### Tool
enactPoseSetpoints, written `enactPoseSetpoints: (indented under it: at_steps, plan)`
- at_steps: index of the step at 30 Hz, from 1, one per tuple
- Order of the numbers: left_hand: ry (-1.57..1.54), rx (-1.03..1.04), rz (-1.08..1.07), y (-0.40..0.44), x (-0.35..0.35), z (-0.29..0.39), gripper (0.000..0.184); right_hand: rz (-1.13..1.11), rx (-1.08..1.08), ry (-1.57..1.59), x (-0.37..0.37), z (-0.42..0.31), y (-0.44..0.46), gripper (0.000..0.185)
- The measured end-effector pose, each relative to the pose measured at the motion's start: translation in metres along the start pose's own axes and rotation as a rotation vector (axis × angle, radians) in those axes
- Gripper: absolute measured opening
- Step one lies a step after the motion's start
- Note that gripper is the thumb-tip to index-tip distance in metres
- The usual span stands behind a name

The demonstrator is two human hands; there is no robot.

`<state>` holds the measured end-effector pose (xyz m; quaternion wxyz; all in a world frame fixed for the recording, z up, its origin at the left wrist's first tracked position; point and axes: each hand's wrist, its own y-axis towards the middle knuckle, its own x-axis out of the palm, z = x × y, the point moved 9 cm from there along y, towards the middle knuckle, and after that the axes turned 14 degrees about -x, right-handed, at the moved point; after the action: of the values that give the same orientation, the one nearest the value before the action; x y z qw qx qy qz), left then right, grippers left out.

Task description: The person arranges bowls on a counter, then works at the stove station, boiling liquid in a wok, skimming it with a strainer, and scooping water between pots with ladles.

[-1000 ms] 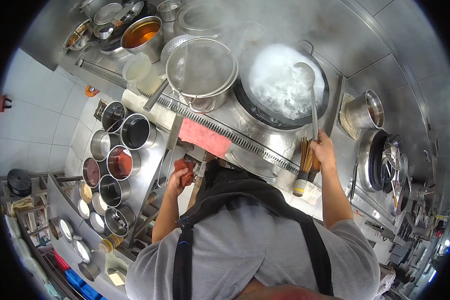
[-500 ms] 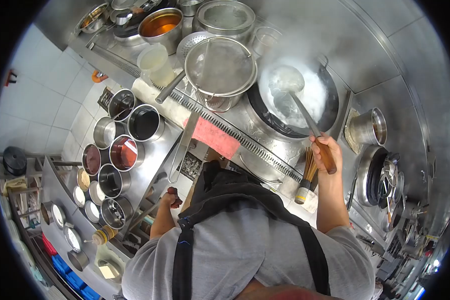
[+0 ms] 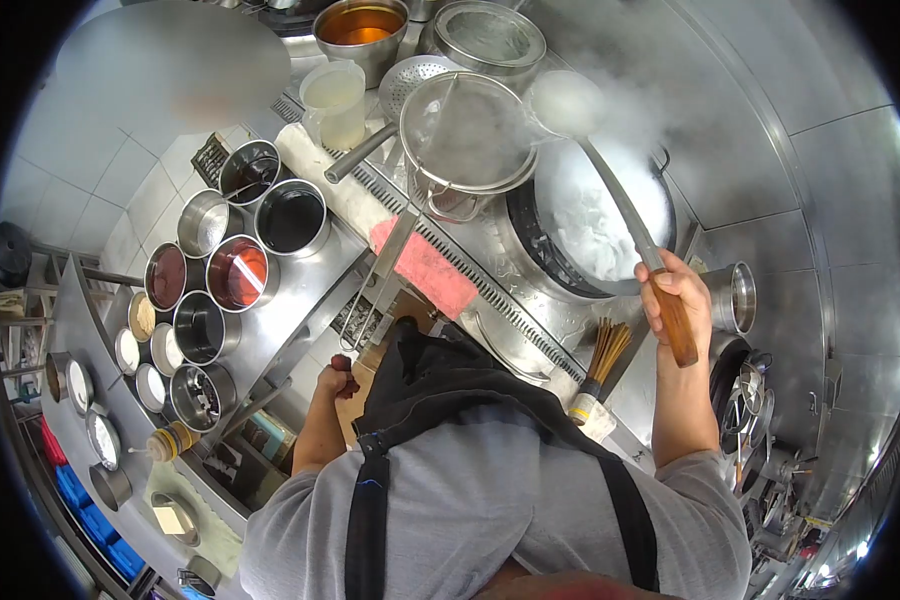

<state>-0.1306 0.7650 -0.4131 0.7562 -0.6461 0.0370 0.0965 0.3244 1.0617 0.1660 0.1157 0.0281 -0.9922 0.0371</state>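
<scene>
My right hand [image 3: 678, 295] is wrapped round the wooden handle of a metal ladle [image 3: 625, 205]. The ladle's bowl, full of cloudy liquid, is raised between the strainer and the wok. White, steaming liquid fills the wok [image 3: 602, 215] on the stove. A round mesh strainer [image 3: 465, 130] rests on a pot to the wok's left. Down beside the apron, my left hand [image 3: 338, 380] is closed on a dark red cloth [image 3: 343, 364], of which only a small part shows. A pink cloth [image 3: 425, 268] lies on the stove's front edge.
Several metal pots with sauces, one of them red [image 3: 237, 272], stand on the left counter. A plastic jug [image 3: 333, 103] and a pot of orange liquid [image 3: 360, 35] are at the back. A brush of thin sticks [image 3: 602, 365] stands near my right forearm. Steam hangs above the stove.
The ladle has risen out of the wok and moved up and left with liquid in its bowl. My left hand has lowered with the red cloth. The view has turned a little.
</scene>
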Motion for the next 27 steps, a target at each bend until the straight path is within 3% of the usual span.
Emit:
enactPoseSetpoints:
  at_steps: [4,6,10,12,14,16,18,20,23,25,27]
  plan:
    - [0.052,-0.008,-0.116,-0.084,0.017,0.067,0.027,-0.074,0.031,-0.191,0.022,0.003,0.002,0.054]
    - [-0.166,0.081,-0.342,-0.13,0.038,0.101,0.033,-0.087,0.069,-0.22,0.025,0.009,0.001,0.056]
    - [-0.047,0.206,-0.391,-0.228,0.065,0.149,0.04,-0.159,0.003,-0.446,-0.001,0.021,0.001,0.061]
    - [-0.109,0.273,-0.555,-0.278,0.091,0.169,0.045,-0.223,-0.369,-0.737,-0.029,0.009,0.004,0.064]
    - [-0.098,0.339,-0.598,-0.326,0.122,0.189,0.044,-0.196,-0.362,-0.907,-0.062,-0.001,0.006,0.064]
    - [-0.194,0.407,-0.603,-0.343,0.152,0.206,0.045,-0.083,-0.566,-1.281,-0.1,-0.016,0.008,0.061]
    - [-0.244,0.461,-0.709,-0.361,0.197,0.233,0.045,-0.006,-0.47,-1.388,-0.146,-0.021,0.011,0.054]
    - [-0.254,0.555,-0.665,-0.363,0.232,0.268,0.042,0.006,-0.511,-1.357,-0.187,-0.02,0.021,0.053]
    - [-0.223,0.58,-0.571,-0.348,0.276,0.316,0.034,0.112,-0.262,-1.429,-0.235,-0.015,0.031,0.051]
    - [-0.128,0.377,-0.48,-0.341,0.3,0.333,0.04,0.155,-0.265,-1.482,-0.255,-0.013,0.04,0.052]
    - [-0.034,0.356,-0.548,-0.344,0.323,0.354,0.041,0.191,-0.205,-1.571,-0.277,-0.011,0.053,0.052]
